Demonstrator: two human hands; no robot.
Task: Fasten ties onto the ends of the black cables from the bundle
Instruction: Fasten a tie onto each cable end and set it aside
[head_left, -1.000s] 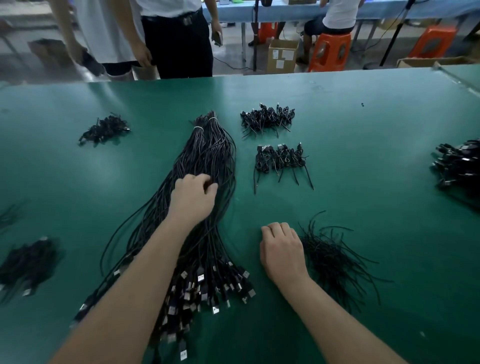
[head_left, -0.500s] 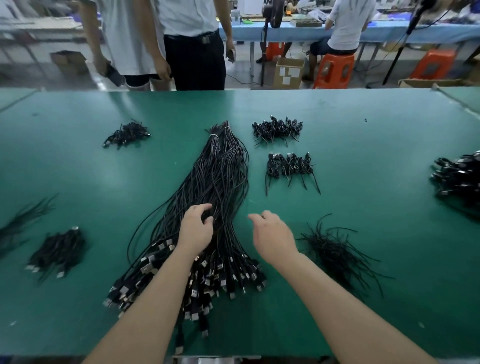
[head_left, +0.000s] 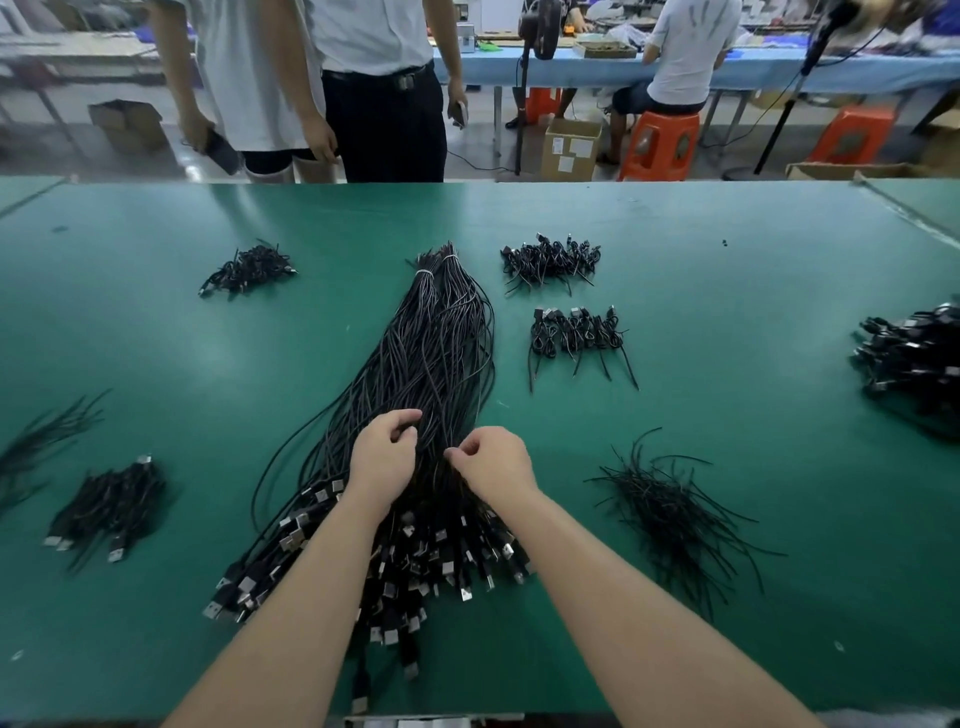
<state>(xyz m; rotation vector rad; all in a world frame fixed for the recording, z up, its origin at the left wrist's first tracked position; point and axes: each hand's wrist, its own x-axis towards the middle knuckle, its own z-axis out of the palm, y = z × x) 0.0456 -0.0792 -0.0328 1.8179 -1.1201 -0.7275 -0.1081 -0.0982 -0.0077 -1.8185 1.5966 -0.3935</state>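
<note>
Left hand (head_left: 382, 465): showing bare, with no glove, ring or tape on it.
Right hand (head_left: 496, 462): showing bare as well, with nothing worn on the fingers or the back.
Wrists: carrying no watch, strap or band on either side.
Forearms: running uncovered from wrist to the lower edge of the view, with no sleeve or cuff showing.
Markings: showing none on either arm.

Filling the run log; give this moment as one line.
stage: picking cable | left hand: pinching strands of cable bundle | right hand: pinching same bundle | loose ties: untouched, right of bundle
</note>
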